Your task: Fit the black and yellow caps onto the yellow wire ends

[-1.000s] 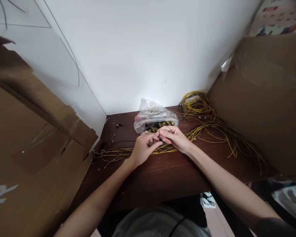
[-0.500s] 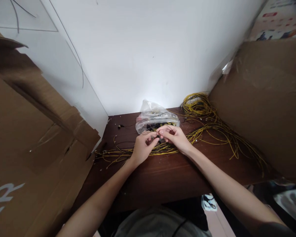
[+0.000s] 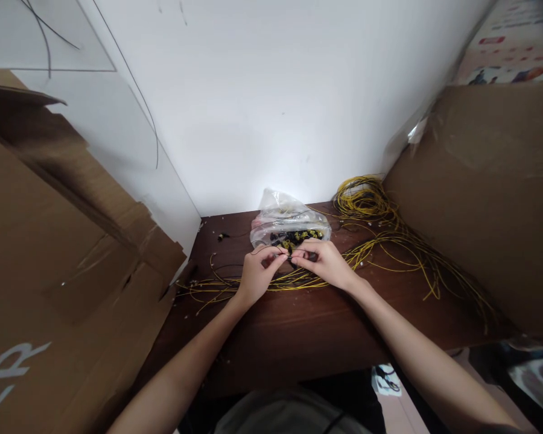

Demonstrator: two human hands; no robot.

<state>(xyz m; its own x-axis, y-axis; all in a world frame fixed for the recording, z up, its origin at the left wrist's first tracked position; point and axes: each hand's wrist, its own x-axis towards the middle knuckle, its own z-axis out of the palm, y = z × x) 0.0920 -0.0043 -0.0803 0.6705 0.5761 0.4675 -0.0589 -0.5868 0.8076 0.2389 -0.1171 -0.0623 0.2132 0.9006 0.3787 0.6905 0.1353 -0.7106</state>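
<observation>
My left hand [image 3: 257, 272] is closed, thumb and forefinger pinched on a thin black wire [image 3: 266, 246] that arcs over its knuckles. Directly beside it, my right hand [image 3: 329, 263] pinches the same wire, the fingertips of both hands nearly touching. A small dark part shows just under the fingertips, too small to make out. Behind the hands lies a clear plastic bag [image 3: 271, 212] holding several small black and yellow parts [image 3: 303, 235]. Under and beyond the hands runs a bundle of yellow and black wires [image 3: 308, 281], spread across the brown table [image 3: 294, 325].
A coil of yellow wire [image 3: 361, 199] sits at the back right by a large cardboard box [image 3: 479, 211]. Another cardboard box [image 3: 63, 241] stands at the left. A white wall [image 3: 271, 108] closes off the back. A black connector [image 3: 223, 236] lies at the back left.
My right fingers have lowered slightly, bringing both pinches level along the wire. More of the black and yellow parts in the bag now show. The whole view has shifted down a little.
</observation>
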